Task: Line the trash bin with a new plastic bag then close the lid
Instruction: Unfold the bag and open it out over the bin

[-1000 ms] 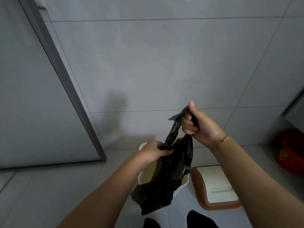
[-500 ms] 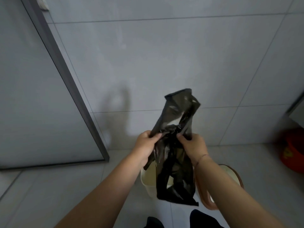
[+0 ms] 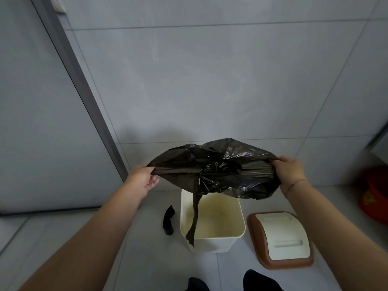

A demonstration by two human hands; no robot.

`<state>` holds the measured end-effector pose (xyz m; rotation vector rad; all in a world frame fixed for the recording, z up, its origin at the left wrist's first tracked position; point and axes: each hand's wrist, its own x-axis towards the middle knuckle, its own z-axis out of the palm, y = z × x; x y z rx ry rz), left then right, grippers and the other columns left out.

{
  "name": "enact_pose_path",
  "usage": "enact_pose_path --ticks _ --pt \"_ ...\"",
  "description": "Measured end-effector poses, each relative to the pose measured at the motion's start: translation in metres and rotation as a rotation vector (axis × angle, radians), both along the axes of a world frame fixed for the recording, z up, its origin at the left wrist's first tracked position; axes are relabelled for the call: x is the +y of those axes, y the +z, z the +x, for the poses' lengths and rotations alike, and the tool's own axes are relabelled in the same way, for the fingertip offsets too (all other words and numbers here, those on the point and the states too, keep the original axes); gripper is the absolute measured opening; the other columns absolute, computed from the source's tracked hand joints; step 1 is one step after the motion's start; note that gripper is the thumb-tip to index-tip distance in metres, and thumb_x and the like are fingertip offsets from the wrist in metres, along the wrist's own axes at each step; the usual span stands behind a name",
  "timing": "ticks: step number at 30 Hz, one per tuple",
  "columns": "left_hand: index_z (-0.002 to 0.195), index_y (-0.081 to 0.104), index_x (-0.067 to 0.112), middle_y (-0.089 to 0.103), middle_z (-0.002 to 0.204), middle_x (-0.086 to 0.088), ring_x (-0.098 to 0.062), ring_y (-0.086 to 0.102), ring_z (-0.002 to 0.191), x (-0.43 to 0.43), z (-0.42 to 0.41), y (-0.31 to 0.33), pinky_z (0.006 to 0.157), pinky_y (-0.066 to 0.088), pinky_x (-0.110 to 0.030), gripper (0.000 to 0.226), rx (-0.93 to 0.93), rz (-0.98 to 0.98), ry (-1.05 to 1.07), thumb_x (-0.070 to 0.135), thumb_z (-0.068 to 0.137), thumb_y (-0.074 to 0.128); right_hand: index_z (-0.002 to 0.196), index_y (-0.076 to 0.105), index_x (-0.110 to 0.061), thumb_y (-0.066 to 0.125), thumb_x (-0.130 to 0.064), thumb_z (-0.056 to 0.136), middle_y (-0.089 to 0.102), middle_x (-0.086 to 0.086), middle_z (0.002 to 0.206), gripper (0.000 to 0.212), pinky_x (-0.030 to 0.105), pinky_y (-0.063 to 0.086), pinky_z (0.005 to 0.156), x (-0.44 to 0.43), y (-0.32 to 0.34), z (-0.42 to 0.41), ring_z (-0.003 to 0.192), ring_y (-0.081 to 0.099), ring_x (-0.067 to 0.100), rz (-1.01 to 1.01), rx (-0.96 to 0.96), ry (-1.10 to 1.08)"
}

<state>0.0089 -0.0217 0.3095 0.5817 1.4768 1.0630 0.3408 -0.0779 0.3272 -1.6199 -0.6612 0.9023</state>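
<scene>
A black plastic bag (image 3: 218,166) is stretched wide in the air above the cream trash bin (image 3: 218,241). My left hand (image 3: 142,179) pinches the bag's left edge and my right hand (image 3: 290,173) grips its right edge. One black strip of the bag hangs down into the open bin and over its front rim. The bin stands on the floor with nothing inside. Its lid (image 3: 282,238), brown-rimmed with a cream flap, lies flat on the floor just right of the bin.
A small black roll (image 3: 168,220) stands on the floor left of the bin. A red basin (image 3: 374,196) sits at the far right. A grey tiled wall is behind, with a dark door frame (image 3: 84,95) on the left. My dark socked feet (image 3: 255,280) are at the bottom.
My hands have moved apart and lower, pulling the bunched bag open into a wide sheet over the bin. The view has tilted down, showing the whole bin and lid.
</scene>
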Motion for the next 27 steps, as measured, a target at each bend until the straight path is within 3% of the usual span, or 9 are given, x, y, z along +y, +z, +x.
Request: enact_pose_path --ticks 3,5,8,11,16,18,20,23,27 --pt "0.106 0.051 0.006 0.061 0.097 -0.012 -0.024 0.061 0.088 -0.006 0.004 0.001 0.083 0.051 -0.039 0.012 -0.054 -0.006 -0.021 0.004 0.096 0.045 0.073 0.064 -0.007 0.057 -0.004 0.083 0.059 0.008 0.068 0.013 0.025 0.046 0.055 0.005 -0.006 0.008 0.064 0.054 0.021 -0.014 -0.079 -0.119" --pt "0.109 0.053 0.003 0.066 0.091 -0.012 -0.024 0.064 0.083 -0.008 0.007 0.001 0.069 0.057 -0.036 0.018 -0.184 -0.02 -0.024 0.001 0.097 0.04 0.076 0.065 -0.007 0.057 -0.005 0.082 0.058 0.005 0.064 0.011 0.024 0.043 0.056 0.006 -0.009 0.008 0.061 0.053 0.019 -0.017 -0.173 -0.151" --pt "0.088 0.061 0.003 0.072 0.059 -0.013 -0.022 0.07 0.052 -0.01 0.009 0.004 0.043 0.057 -0.031 0.019 -0.283 -0.053 -0.069 -0.004 0.092 0.043 0.076 0.065 -0.01 0.055 -0.005 0.082 0.057 0.002 0.062 0.013 0.024 0.041 0.059 0.004 -0.011 0.01 0.063 0.053 0.02 -0.014 -0.278 -0.148" --pt "0.089 0.066 0.006 0.076 0.071 -0.011 -0.02 0.074 0.063 -0.021 0.001 0.01 0.053 0.059 -0.029 0.008 -0.323 -0.016 -0.317 0.007 0.083 0.061 0.075 0.065 -0.009 0.053 -0.004 0.082 0.058 0.004 0.063 0.015 0.028 0.044 0.061 0.002 -0.011 0.016 0.065 0.053 0.022 0.003 -0.269 -0.147" --pt "0.098 0.076 0.017 0.075 0.106 -0.006 -0.021 0.07 0.098 -0.028 -0.015 0.01 0.075 0.057 -0.029 0.051 0.006 -0.039 -0.865 0.03 0.051 0.09 0.077 0.065 -0.008 0.051 -0.001 0.083 0.06 0.006 0.065 0.017 0.024 0.046 0.052 -0.002 -0.005 0.016 0.061 0.053 0.019 0.066 -0.198 -0.037" --pt "0.097 0.071 0.013 0.077 0.094 -0.006 -0.018 0.07 0.087 -0.024 -0.012 0.006 0.07 0.054 -0.028 0.037 0.081 -0.066 -0.638 0.023 0.063 0.083 0.08 0.066 -0.01 0.053 -0.001 0.083 0.065 0.007 0.069 0.016 0.022 0.052 0.048 -0.006 -0.002 0.014 0.062 0.059 0.019 0.09 -0.124 0.097" --pt "0.092 0.063 0.008 0.075 0.075 -0.007 -0.016 0.069 0.073 -0.017 -0.016 0.001 0.07 0.057 -0.03 0.008 -0.07 -0.066 -0.372 0.009 0.084 0.063 0.087 0.069 -0.015 0.061 -0.01 0.084 0.072 0.006 0.072 0.011 0.019 0.054 0.049 -0.012 0.002 0.017 0.063 0.068 0.019 0.034 -0.081 0.312" --pt "0.091 0.059 0.003 0.075 0.07 -0.011 -0.021 0.072 0.069 -0.014 -0.027 0.0 0.07 0.058 -0.038 0.018 -0.295 -0.049 -0.29 0.001 0.093 0.041 0.091 0.07 -0.011 0.069 -0.02 0.079 0.075 0.009 0.077 0.015 0.023 0.055 0.055 -0.017 0.003 0.023 0.067 0.071 0.021 -0.134 -0.148 0.572" --pt "0.09 0.058 0.001 0.074 0.064 -0.012 -0.019 0.072 0.056 -0.014 -0.03 -0.003 0.052 0.06 -0.032 0.021 -0.427 -0.024 -0.177 0.0 0.094 0.037 0.08 0.057 -0.008 0.054 -0.007 0.089 0.063 0.011 0.081 0.01 0.028 0.053 0.072 -0.015 -0.005 0.03 0.077 0.06 0.021 -0.036 0.082 0.469"
